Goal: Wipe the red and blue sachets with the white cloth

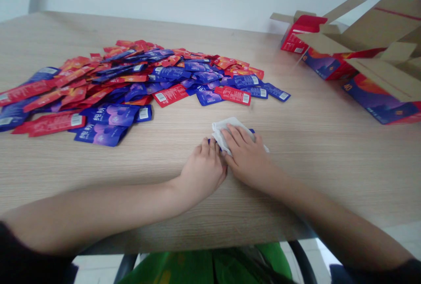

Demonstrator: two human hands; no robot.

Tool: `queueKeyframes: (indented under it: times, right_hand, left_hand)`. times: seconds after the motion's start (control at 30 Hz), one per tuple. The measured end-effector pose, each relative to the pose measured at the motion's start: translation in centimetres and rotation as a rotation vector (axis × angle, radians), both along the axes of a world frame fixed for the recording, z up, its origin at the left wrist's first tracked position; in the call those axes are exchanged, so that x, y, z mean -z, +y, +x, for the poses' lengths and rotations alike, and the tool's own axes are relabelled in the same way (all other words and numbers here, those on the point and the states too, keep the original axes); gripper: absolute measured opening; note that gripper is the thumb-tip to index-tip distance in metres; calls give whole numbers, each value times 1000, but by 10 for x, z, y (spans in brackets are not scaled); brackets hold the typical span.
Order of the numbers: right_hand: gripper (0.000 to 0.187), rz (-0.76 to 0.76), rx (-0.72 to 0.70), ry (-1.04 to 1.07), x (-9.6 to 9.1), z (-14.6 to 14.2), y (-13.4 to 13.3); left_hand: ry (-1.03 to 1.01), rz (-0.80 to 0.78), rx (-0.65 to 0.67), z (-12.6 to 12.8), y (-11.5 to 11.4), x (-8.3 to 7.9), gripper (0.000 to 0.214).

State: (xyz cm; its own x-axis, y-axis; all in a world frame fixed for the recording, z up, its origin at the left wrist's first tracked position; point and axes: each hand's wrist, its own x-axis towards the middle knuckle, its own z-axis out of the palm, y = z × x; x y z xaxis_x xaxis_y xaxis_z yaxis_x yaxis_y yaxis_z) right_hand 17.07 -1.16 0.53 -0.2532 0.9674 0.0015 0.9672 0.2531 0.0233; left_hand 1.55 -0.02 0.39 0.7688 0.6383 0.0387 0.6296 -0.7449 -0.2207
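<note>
On the wooden table (329, 161) my right hand (246, 154) lies flat, fingers stretched, pressing a white cloth (223, 128) down over a blue sachet (252, 131) of which only edges show. My left hand (204, 170) rests beside it, fingers curled, their tips touching the near edge of the cloth and sachet. Whether the left fingers pinch anything is hidden. A wide heap of red and blue sachets (131, 82) spreads across the table's left and middle.
Opened cardboard boxes with red and blue printed sides (371, 64) lie at the far right. A small red box (297, 34) stands behind them. The table's near edge runs just below my forearms, with a chair and green fabric (210, 266) under it.
</note>
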Motion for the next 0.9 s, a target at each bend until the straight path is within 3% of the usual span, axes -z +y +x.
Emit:
queueKeyframes:
  times: [0.27, 0.63, 0.9]
  right_hand:
    - [60, -59, 180, -94, -2, 21, 7]
    - [54, 33, -106, 45, 4, -7, 1]
    - [57, -7, 117, -48, -1, 16, 2]
  left_hand:
    - [2, 22, -15, 1, -1, 5, 53]
    - [30, -40, 42, -1, 2, -2, 38]
    - [-6, 19, 18, 0, 1, 4, 53]
